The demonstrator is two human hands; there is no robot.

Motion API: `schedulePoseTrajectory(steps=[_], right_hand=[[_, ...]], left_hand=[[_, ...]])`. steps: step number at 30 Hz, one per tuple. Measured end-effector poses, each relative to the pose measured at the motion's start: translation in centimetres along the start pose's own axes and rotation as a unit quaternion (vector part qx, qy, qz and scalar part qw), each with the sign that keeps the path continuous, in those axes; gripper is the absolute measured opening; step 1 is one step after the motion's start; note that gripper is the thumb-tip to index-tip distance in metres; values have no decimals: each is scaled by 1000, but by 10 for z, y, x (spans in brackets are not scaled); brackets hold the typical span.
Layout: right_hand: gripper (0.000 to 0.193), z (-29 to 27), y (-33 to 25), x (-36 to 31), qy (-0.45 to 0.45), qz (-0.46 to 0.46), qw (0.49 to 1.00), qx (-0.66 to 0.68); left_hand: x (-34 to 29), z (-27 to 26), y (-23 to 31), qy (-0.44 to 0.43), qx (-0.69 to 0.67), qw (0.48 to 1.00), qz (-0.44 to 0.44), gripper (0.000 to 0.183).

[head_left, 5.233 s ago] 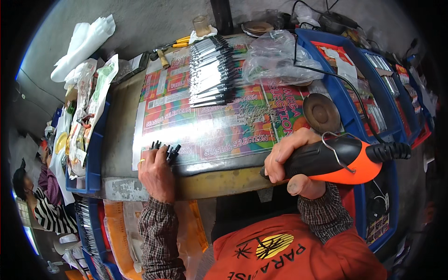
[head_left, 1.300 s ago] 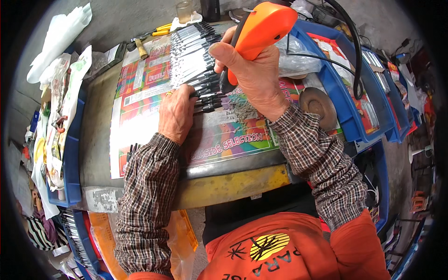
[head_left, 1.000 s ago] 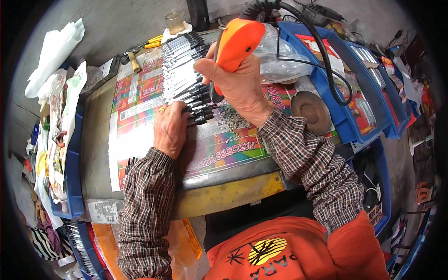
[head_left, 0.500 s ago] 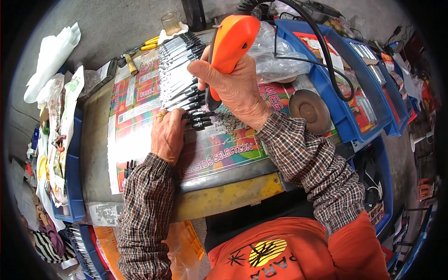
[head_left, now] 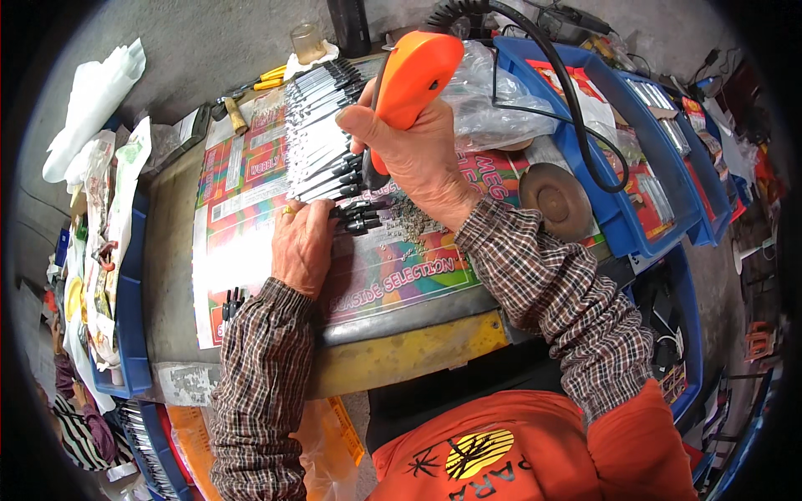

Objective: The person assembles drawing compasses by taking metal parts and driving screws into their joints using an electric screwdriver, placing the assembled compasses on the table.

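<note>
My right hand (head_left: 428, 154) grips an upright orange corded hand tool (head_left: 419, 77), its thumb across the side. The tool's dark lower end reaches down beside the near sticks of a long row of slim pen-like sticks (head_left: 322, 113), pale with black ends. At the near end of that row, my left hand (head_left: 302, 250) bends its fingers against several black-ended sticks (head_left: 359, 219); a ring shows on one finger. Small grey crumbs or beads (head_left: 411, 227) lie scattered right of them on a colourful printed sheet (head_left: 393, 280).
Right of my right wrist sits a round brown dish (head_left: 553, 200). Behind it are a clear plastic bag (head_left: 501, 104) and blue bins (head_left: 618, 238). The tool's black cord (head_left: 585, 108) loops over them. A hammer-like wooden handle (head_left: 236, 117) and a glass (head_left: 307, 43) stand at the back.
The orange tool and my right hand have shifted very slightly, staying over the same part of the row. My left hand is a touch lower, its fingers still at the near sticks.
</note>
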State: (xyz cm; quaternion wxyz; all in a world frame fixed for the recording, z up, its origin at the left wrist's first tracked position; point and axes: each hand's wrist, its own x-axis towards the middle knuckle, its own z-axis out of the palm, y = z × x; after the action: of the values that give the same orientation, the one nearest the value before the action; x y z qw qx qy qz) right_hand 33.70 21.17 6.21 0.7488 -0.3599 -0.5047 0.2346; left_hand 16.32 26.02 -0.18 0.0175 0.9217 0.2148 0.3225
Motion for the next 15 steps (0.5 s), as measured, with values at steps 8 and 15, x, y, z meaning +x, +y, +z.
schedulePoseTrajectory(steps=[8, 15], right_hand=[[25, 13, -5, 0, -9, 4, 1000, -6], [41, 19, -2, 0, -21, 21, 999, 35]], left_hand=[[-4, 1, 3, -7, -7, 1000, 5, 19], [-2, -4, 6, -13, -1, 1000, 16, 19]])
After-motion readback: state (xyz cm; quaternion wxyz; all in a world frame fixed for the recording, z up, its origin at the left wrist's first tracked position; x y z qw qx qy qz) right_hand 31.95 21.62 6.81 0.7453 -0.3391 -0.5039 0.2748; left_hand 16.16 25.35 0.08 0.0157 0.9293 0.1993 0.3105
